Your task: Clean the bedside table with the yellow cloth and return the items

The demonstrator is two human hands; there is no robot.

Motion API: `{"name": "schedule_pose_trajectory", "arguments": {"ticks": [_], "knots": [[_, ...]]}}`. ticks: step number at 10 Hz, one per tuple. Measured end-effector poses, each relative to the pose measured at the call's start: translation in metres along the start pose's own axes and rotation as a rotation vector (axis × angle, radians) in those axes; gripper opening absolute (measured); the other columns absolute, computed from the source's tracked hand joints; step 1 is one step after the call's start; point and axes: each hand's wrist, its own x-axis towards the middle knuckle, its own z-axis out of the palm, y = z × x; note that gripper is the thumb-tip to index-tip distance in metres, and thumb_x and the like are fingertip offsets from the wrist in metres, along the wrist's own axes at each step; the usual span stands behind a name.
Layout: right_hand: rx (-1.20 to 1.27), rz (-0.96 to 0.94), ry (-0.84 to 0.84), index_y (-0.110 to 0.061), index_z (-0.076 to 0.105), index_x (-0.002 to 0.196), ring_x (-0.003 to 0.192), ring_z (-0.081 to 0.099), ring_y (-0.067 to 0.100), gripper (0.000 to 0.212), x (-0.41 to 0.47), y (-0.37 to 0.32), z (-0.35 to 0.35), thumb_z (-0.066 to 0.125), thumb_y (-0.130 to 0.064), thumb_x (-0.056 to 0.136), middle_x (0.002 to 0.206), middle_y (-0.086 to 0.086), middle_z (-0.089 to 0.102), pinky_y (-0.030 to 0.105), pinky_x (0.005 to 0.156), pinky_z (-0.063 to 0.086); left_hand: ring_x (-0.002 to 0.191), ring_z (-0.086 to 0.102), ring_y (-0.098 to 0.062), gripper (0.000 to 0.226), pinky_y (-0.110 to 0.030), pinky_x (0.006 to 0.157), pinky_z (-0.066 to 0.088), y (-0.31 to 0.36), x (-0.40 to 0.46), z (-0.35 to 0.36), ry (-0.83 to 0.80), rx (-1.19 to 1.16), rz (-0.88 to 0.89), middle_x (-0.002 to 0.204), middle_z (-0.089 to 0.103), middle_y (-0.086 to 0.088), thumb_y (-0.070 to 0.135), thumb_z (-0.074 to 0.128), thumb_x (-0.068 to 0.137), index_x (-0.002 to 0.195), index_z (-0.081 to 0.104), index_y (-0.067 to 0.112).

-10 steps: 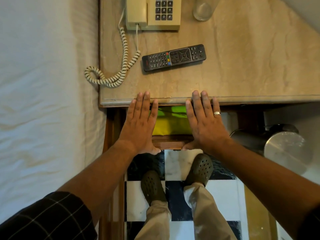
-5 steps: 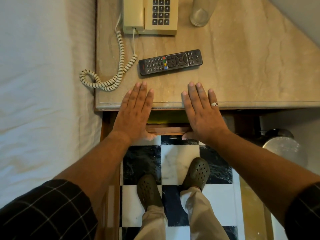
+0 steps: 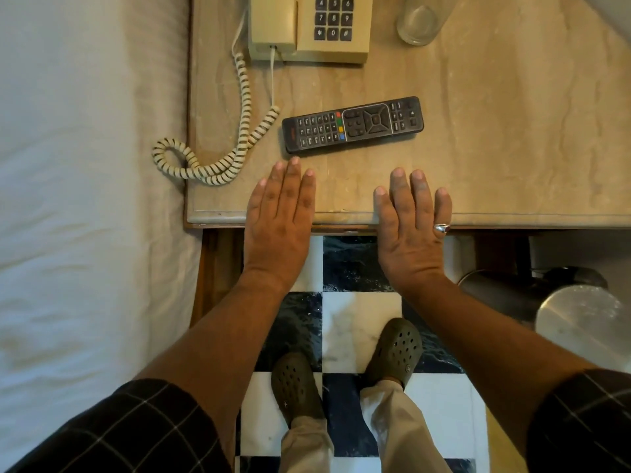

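Marble tabletop (image 3: 512,148) edge is overlapped by left hand (image 3: 278,220) and right hand (image 3: 411,230), fingers straight, together, holding nothing; the remote (image 3: 353,124) should be lifted squarely.

Both hands flat, palms down, side by side

The left hand (image 3: 278,220) and right hand (image 3: 411,230) reach forward on bare forearms — fingers straight and close together, holding nothing. A ring sits on 1 finger of the right hand; checked sleeves cover the upper arms.
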Motion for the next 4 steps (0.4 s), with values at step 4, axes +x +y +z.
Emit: {"name": "schedule_pose_trajectory", "arguments": {"ticks": [4], "knots": [[0.157, 0.028, -0.394, -0.007, 0.026, 0.149, 0.147, 0.013, 0.042, 0.086, 0.016, 0.002, -0.048, 0.060, -0.054, 0.086, 0.160, 0.021, 0.017, 0.063, 0.115, 0.013, 0.149, -0.010, -0.033, 0.110, -0.045, 0.120, -0.006, -0.011, -0.002, -0.030, -0.283, -0.044, 0.023, 0.161, -0.014, -0.019, 0.071, 0.041, 0.083, 0.150, -0.016, 0.006]]}}
